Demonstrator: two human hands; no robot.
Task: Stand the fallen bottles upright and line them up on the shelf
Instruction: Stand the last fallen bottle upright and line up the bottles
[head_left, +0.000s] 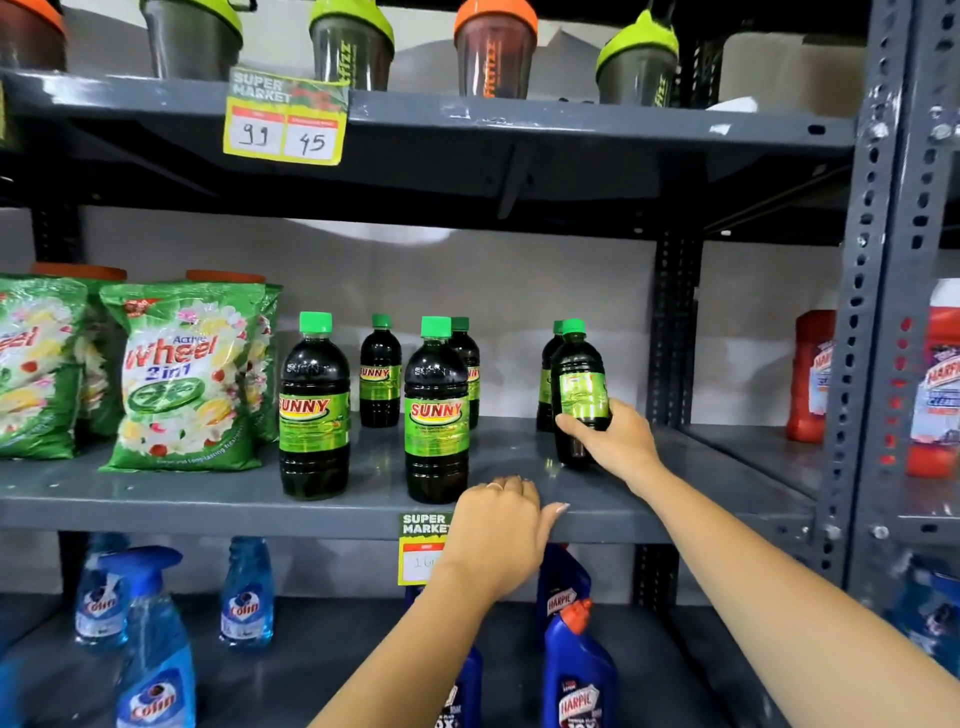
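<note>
Several dark bottles with green caps and green SUNNY labels stand upright on the grey middle shelf (208, 499). Two stand at the front: one on the left (314, 410) and one in the middle (436, 415). Two more stand behind them (380, 371) (467, 364). My right hand (610, 436) grips the lower half of another bottle (579, 384), which is upright with its label turned away, right in front of a further bottle (546, 379). My left hand (498, 525) rests on the shelf's front edge with fingers curled, holding nothing.
Green Wheel detergent bags (182, 374) fill the left of the shelf. Shaker cups (493, 47) stand on the shelf above. Blue Colin sprays (156, 649) and Harpic bottles (576, 670) stand below. A steel upright (862, 291) and red bottles (810, 374) are to the right.
</note>
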